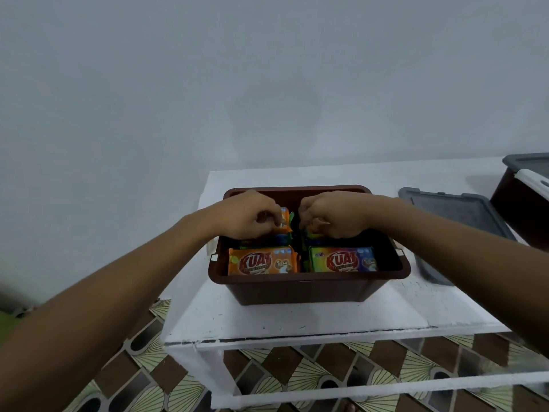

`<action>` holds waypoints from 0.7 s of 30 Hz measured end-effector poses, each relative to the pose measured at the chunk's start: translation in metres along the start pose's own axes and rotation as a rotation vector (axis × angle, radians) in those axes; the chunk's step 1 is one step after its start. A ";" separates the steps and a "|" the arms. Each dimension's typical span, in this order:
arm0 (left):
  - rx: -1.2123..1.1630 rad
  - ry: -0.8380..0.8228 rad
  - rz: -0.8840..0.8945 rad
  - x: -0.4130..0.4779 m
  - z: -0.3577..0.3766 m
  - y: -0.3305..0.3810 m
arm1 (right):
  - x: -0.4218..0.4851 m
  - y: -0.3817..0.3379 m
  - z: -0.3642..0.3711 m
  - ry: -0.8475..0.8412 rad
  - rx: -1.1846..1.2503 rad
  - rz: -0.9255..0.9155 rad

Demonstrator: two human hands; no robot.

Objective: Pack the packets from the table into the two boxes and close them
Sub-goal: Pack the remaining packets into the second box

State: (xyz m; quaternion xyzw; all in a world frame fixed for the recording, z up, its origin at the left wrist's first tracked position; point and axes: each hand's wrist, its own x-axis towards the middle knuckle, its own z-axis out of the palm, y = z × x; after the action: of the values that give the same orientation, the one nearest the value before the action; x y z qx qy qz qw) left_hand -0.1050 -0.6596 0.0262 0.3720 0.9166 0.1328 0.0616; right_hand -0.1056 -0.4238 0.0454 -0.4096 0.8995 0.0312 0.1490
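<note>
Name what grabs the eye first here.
Two bare hands meet over an open brown box at the middle of the white table. The left hand pinches an upright orange packet, while the right hand digs among packets beside it, its grip hidden. Two bright KUAT packets stand along the box's near wall. A grey lid lies flat to the right, with a second box, lidded, at the frame's right edge.

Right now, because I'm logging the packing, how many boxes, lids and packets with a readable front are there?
Boxes: 2, open box and lidded box
Lids: 2, loose lid and fitted lid
Readable packets: 2, orange packet and rainbow packet
Total: 6
More packets behind, part hidden by the left hand and right hand, cannot be counted.
</note>
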 end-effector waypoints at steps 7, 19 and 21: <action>-0.216 -0.442 -0.136 0.003 0.016 0.028 | -0.017 -0.021 0.024 -0.169 0.250 -0.006; -0.212 -0.459 -0.202 -0.001 0.013 0.027 | -0.029 -0.007 0.034 -0.138 0.412 0.039; -0.198 -0.463 -0.181 0.000 0.008 0.027 | -0.028 -0.010 0.031 -0.150 0.481 0.063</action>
State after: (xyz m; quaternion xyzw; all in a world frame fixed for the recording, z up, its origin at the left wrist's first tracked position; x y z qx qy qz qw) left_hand -0.0852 -0.6393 0.0262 0.3011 0.8902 0.1273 0.3173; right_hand -0.0732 -0.4049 0.0244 -0.3308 0.8797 -0.1491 0.3073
